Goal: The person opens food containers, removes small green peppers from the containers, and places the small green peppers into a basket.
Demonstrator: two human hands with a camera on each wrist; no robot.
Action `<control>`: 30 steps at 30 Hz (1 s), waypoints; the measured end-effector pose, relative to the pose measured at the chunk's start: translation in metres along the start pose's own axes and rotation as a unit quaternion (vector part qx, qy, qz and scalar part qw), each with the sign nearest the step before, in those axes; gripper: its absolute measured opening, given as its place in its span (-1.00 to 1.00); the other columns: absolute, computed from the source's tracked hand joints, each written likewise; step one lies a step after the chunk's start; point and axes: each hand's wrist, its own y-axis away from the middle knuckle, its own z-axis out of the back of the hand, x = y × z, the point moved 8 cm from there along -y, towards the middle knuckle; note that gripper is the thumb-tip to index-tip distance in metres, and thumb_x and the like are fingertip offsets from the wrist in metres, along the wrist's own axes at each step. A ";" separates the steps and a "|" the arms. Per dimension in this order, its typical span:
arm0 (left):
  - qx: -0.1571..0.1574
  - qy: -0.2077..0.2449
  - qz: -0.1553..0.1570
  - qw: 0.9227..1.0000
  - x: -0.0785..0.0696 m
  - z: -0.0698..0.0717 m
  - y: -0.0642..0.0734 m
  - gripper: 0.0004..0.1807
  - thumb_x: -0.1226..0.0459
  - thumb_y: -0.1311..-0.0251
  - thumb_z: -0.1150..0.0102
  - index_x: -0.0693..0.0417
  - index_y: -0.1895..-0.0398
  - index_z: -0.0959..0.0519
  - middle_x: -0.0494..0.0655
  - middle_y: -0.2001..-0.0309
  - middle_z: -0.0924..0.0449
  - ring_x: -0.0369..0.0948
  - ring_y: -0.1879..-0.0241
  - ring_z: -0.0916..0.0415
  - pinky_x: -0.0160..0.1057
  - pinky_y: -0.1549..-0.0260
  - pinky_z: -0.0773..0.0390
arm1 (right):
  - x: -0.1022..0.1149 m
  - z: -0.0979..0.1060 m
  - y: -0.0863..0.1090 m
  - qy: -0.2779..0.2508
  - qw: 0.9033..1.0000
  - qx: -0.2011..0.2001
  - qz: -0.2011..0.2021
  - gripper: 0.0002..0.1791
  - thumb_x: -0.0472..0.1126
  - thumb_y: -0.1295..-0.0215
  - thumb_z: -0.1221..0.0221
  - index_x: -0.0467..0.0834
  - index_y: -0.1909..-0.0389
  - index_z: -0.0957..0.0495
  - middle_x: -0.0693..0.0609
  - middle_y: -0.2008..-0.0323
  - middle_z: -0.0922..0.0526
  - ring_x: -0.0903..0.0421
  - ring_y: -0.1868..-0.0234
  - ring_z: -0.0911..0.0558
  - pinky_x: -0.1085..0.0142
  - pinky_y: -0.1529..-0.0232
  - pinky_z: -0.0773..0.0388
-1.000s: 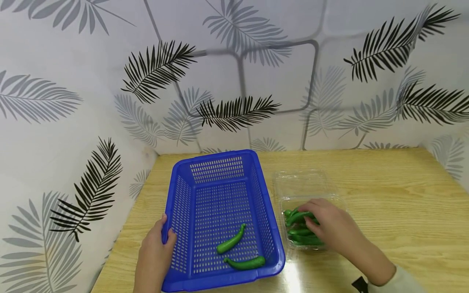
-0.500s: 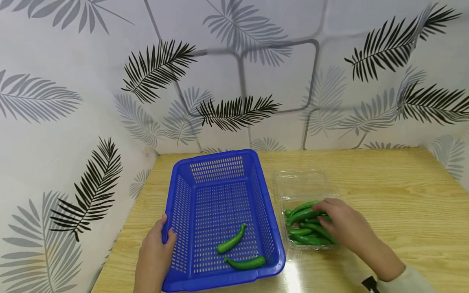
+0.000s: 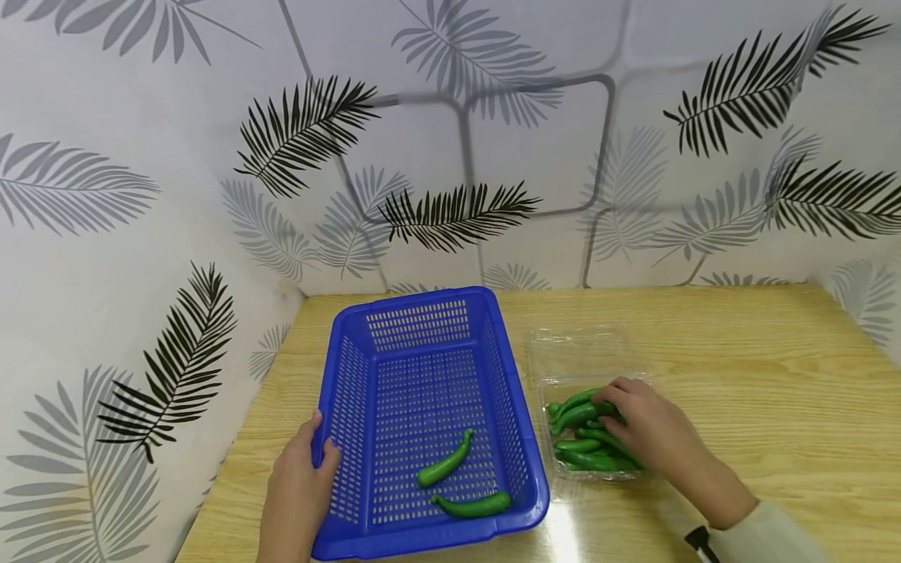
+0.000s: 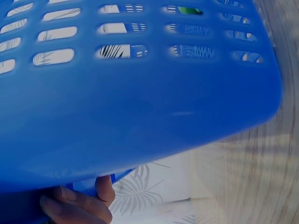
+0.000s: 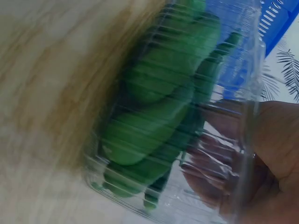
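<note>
My left hand [image 3: 299, 481] grips the left rim of a blue plastic basket [image 3: 422, 539]; in the left wrist view its fingers [image 4: 84, 205] curl at the rim. Two green peppers [image 3: 470, 506] lie inside, near its front. To the right, a clear plastic clamshell box [image 3: 591, 356], lid folded back, holds several more green peppers [image 3: 587, 461]. My right hand [image 3: 655, 426] reaches into this box from the right, fingertips over the upper peppers. Through the clear wall, the right wrist view shows thumb and fingers beside the peppers [image 5: 145, 130]; whether they pinch one is unclear.
Both containers stand on a light wood-grain table [image 3: 760, 367], close beside each other. Behind and to the left rises a pale wall covering [image 3: 422, 148] printed with feather-like leaves.
My right hand first drew back to the right within the box, uncovering more peppers, then shifted slightly left again. My left hand and the basket have stayed still.
</note>
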 end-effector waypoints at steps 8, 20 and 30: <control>-0.005 0.001 -0.003 1.000 0.000 0.001 0.000 -0.44 0.25 -0.27 0.11 0.25 -0.33 -0.22 0.27 -0.24 -0.30 0.16 -0.19 -0.29 0.16 -0.09 -0.28 | -0.005 -0.010 -0.001 -0.012 1.000 0.009 -0.022 -0.75 -0.22 0.00 -0.37 -0.14 0.25 -0.60 0.08 0.32 -0.52 0.14 0.34 -0.54 0.22 0.39 -0.53; 0.001 0.003 0.001 1.000 0.000 -0.001 0.001 -0.44 0.25 -0.28 0.11 0.24 -0.34 -0.21 0.25 -0.26 -0.28 0.15 -0.22 -0.25 0.15 -0.12 -0.24 | -0.001 -0.008 -0.001 -0.008 1.000 -0.021 0.003 -0.72 -0.21 0.09 -0.42 -0.13 0.33 -0.57 0.11 0.38 -0.53 0.14 0.41 -0.54 0.22 0.42 -0.49; 0.004 0.000 0.004 1.000 0.002 0.000 0.000 -0.44 0.24 -0.29 0.10 0.23 -0.34 -0.21 0.25 -0.26 -0.27 0.16 -0.22 -0.25 0.16 -0.12 -0.23 | 0.003 0.000 -0.002 0.035 0.997 -0.060 0.038 -0.73 -0.13 0.02 -0.37 -0.11 0.34 -0.52 0.10 0.39 -0.56 0.14 0.39 -0.53 0.19 0.40 -0.47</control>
